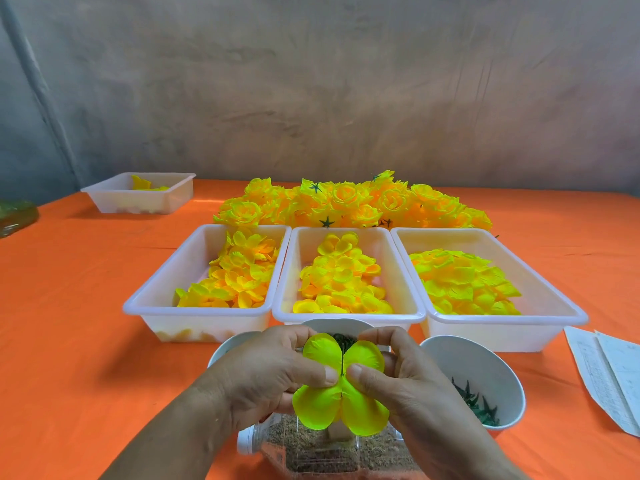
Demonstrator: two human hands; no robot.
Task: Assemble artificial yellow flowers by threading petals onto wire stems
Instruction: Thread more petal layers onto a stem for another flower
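Note:
My left hand point(266, 368) and my right hand point(401, 372) meet at the bottom centre, both pinching a four-lobed yellow-green petal piece point(341, 407). A thin dark green wire stem point(343, 358) runs up through the petal's middle between my thumbs. Just beyond stand three white trays of loose yellow petals, left point(194, 265), middle point(294, 271) and right point(540, 299). Finished yellow flowers point(353, 202) lie heaped behind the trays.
A white cup point(498, 375) with green star-shaped calyxes stands right of my hands, two more cups partly hidden behind them. A clear sand-filled bottle point(311, 448) lies below my hands. A fourth tray point(114, 199) sits far left, papers point(609, 372) right, all on an orange cloth.

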